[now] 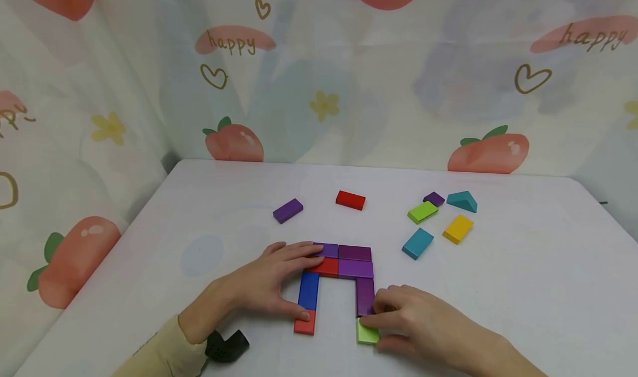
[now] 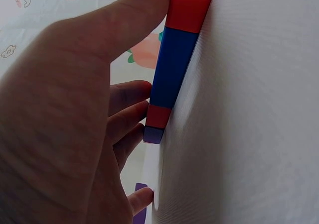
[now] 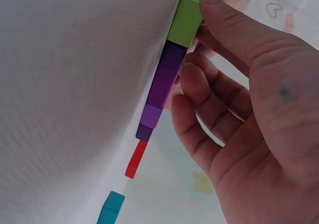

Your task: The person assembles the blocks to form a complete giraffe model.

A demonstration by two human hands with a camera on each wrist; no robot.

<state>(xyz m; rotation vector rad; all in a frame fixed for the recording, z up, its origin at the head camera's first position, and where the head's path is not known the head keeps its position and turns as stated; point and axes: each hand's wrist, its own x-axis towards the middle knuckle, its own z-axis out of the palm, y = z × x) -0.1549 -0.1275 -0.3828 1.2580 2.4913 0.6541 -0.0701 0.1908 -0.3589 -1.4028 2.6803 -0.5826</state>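
Observation:
Flat coloured blocks form an arch on the white table. Its left leg is a blue block (image 1: 308, 291) above a light red block (image 1: 304, 327). Two rows of red and purple blocks (image 1: 356, 269) make its top, and a dark purple block (image 1: 365, 295) and a green block (image 1: 368, 335) its right leg. My left hand (image 1: 261, 277) is spread along the left side, its thumb on the light red block and fingertips over the red block (image 1: 329, 267) and a purple block (image 1: 329, 250). My right hand (image 1: 418, 321) pinches the green block between thumb and index finger.
Behind the arch lie a loose purple block (image 1: 288, 211) and a red block (image 1: 350, 200). Farther right are a green block (image 1: 422, 212), a teal triangle (image 1: 462, 201), a yellow block (image 1: 458, 229) and a teal block (image 1: 417, 243). A black object (image 1: 227, 347) sits by my left sleeve.

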